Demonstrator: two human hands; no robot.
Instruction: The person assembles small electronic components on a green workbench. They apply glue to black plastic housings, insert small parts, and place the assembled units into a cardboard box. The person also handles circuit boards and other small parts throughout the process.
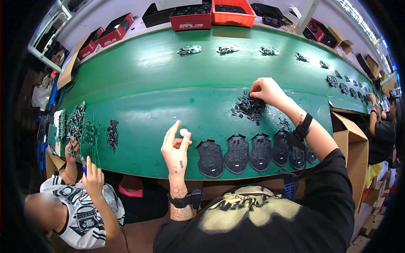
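Observation:
My left hand [174, 148] is raised near the middle of the bench's front side, holding a small white round piece [184, 132] between thumb and forefinger. What kind of piece it is does not show. At the right, my right hand [269, 92] pinches at the upper edge of a heap of small black parts [249, 109]; anything in its fingertips is hidden. Black mouse-shaped shells [236, 154], several of them, stand in a row along the front edge between my arms. A tiny white bit [174, 117] lies just beyond my left fingers.
Several circuit-board assemblies [228, 49] line the far strip of the green bench [143, 97]. Red boxes [190, 21] and an orange bin [233, 14] stand behind. At left, a co-worker's hands [93, 177] work beside piled boards [78, 122]. An open carton [350, 143] stands at right.

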